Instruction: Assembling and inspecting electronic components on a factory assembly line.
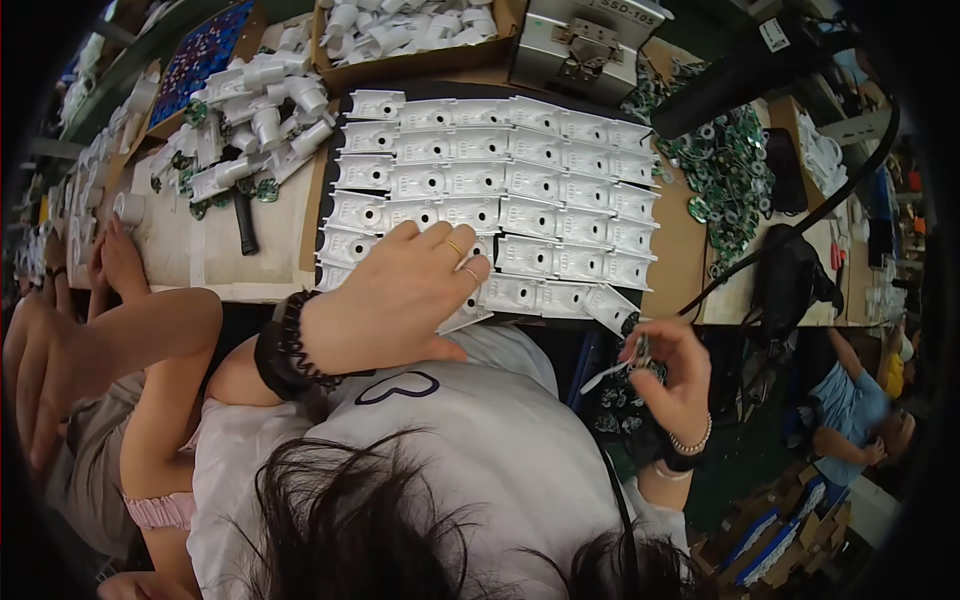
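Note:
Rows of white plastic half-shell housings (pixel 530 187), each with a dark round hole, lie side by side on a black mat. My left hand (pixel 395 290) rests over the lower left rows, its fingers bent down onto the shells and its thumb apart; the parts under the palm are hidden. Off the table's front edge, my right hand (pixel 678 375) is closed on a small green circuit board (pixel 642 350) with a white strip-like piece sticking out. Just above that hand, one housing (pixel 610 305) lies tilted at the mat's lower right corner.
Green circuit boards with rings (pixel 720 180) are heaped at right, near a black cable (pixel 800 225). A metal machine (pixel 580 50) stands at the back beside a box of white parts (pixel 415 60). More white fittings (pixel 265 115) pile up at left, near another person's arm (pixel 130 340).

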`<state>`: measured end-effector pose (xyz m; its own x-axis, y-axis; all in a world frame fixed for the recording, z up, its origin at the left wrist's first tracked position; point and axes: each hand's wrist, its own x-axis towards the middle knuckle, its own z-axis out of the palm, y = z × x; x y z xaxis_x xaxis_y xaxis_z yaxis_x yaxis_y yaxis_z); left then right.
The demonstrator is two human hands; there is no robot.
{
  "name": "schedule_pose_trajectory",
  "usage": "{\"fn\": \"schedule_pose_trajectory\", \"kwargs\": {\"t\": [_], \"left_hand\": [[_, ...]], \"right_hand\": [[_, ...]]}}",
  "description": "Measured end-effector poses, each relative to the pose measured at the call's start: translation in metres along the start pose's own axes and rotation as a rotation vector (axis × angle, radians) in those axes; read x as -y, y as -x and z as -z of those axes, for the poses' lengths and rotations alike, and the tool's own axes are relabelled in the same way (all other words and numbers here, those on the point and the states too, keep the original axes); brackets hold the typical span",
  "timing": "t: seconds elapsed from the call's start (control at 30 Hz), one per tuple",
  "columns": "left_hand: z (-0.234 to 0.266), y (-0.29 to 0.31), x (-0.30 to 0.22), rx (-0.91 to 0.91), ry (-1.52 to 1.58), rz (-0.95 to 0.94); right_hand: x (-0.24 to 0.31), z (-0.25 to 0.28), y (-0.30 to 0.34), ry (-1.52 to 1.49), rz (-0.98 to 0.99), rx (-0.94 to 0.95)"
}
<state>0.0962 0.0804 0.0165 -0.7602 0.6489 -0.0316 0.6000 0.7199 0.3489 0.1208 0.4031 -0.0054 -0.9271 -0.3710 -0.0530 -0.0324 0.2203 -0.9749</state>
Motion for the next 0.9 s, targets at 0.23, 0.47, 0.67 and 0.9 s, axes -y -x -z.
{"fn": "schedule_pose_trajectory", "kwargs": {"t": [0.23,0.47,0.67,0.9], "left_hand": [[-0.022,0.007,0.003,0.062,-0.080,0.021],[-0.021,0.006,0.010,-0.033,-0.127,0.016],[-0.025,0.011,0.016,-0.040,-0.055,0.003],[-0.002,0.020,0.029,0.084,0.003,0.161]], "right_hand": [[-0.001,-0.013,-0.005,0.198,-0.070,0.249],[-0.003,-0.002,-0.013,0.321,-0.071,0.203],[-0.005,-0.004,-0.012,0.326,-0.061,0.266],[-0.001,-0.029,-0.028,0.145,-0.095,0.523]]}}
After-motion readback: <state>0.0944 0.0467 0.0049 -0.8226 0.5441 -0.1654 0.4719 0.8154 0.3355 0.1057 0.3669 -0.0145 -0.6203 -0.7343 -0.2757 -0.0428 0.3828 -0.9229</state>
